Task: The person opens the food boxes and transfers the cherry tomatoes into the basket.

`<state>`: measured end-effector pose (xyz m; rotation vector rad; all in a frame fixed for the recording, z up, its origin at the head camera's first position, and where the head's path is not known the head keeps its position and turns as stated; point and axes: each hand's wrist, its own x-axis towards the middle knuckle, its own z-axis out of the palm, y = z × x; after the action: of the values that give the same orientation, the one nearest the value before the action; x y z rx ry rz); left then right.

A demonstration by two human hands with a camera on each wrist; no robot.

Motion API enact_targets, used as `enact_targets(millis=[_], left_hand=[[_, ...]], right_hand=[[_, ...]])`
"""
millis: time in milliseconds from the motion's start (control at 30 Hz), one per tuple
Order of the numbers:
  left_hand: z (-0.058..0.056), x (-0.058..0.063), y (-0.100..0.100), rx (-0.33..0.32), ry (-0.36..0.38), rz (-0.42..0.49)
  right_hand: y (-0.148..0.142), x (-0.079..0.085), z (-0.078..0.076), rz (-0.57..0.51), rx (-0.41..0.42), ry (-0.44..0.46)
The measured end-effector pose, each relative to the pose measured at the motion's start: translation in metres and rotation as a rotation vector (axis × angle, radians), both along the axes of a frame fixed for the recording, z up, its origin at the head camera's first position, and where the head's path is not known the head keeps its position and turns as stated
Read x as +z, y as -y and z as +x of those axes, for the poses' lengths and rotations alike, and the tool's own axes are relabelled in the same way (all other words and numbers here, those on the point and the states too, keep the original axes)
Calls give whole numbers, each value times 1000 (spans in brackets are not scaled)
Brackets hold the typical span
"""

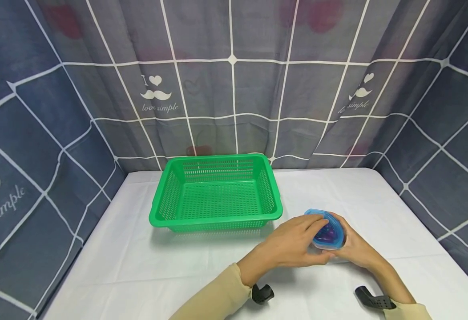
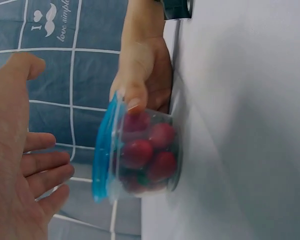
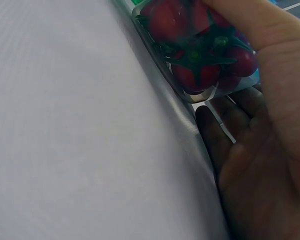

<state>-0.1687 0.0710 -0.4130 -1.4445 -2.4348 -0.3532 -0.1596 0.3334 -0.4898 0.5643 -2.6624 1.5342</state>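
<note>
A clear plastic tub with a blue lid (image 1: 331, 234) is near the right front of the table, low over the cloth in the left wrist view. Red cherry tomatoes (image 2: 138, 153) show through its wall, and green stem tops (image 3: 195, 59) appear in the right wrist view. My right hand (image 1: 354, 250) grips the tub from the right, thumb along its side. Beside the lid, my left hand (image 1: 292, 243) holds nothing. In the left wrist view its fingers (image 2: 46, 167) are fairly straight, with a gap between them and the blue lid.
A green plastic basket (image 1: 218, 223) with mesh walls stands at the back of the table, left of my hands. White cloth (image 1: 126, 275) covers the table. Grey checked curtains (image 1: 206, 89) rise behind it and along both sides.
</note>
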Motion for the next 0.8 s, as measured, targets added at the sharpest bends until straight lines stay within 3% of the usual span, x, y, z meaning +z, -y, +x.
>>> enact_targets(millis=[300,500,800], left_hand=[[-7,-14,-21,-4,-119,17],[-12,-21,-33,-3,-93,35],[-13,-31,-39,28,-68,-55]], right_hand=[[1,1,1,80,-28,-23],[1,1,0,107,-34,-27],[1,0,-1,73,-13,-27]])
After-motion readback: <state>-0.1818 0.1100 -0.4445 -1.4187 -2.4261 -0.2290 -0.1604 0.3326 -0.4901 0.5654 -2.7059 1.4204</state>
